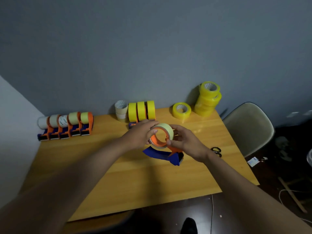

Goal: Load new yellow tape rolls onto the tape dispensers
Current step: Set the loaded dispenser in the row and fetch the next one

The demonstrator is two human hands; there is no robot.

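Hands meet over the wooden table (118, 166): left hand (143, 134) and right hand (184, 141) both grip a pale yellow tape roll (166, 130) sitting on the blue-and-orange dispenser (168, 154) hub. Likely seating step; next, press it fully home.

Tape roll (164, 130): pale yellow, seated on orange hub of blue-and-orange dispenser (166, 153), mid-table. Bright yellow rolls (208, 98): stacked at far right edge.

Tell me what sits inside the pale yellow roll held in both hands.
Inside the pale yellow roll is the dispenser's orange hub. The left hand and right hand cover part of the roll's rim.
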